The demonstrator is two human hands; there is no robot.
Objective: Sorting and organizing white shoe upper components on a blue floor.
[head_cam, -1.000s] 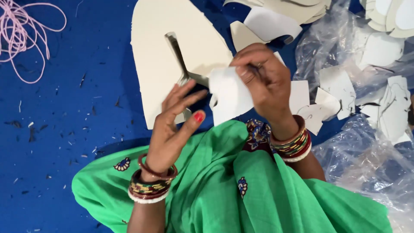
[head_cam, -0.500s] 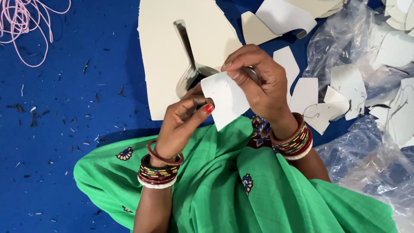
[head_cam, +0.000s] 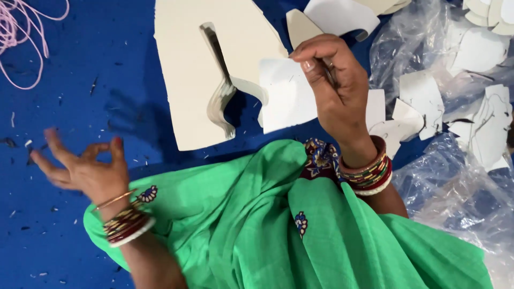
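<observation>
Right hand [head_cam: 337, 85]: pinches white card piece [head_cam: 286, 96] at its top edge.
Left hand [head_cam: 85, 168]: empty, fingers spread, above blue cloth [head_cam: 80, 96].

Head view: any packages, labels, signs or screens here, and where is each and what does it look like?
No labels, signs or screens.
Clear plastic bags: crumpled on the blue floor at right, holding white cut pieces.
Right hand: holds a plain white card piece; no print can be made out on it.
Left hand: open, holding nothing, over the floor.
</observation>
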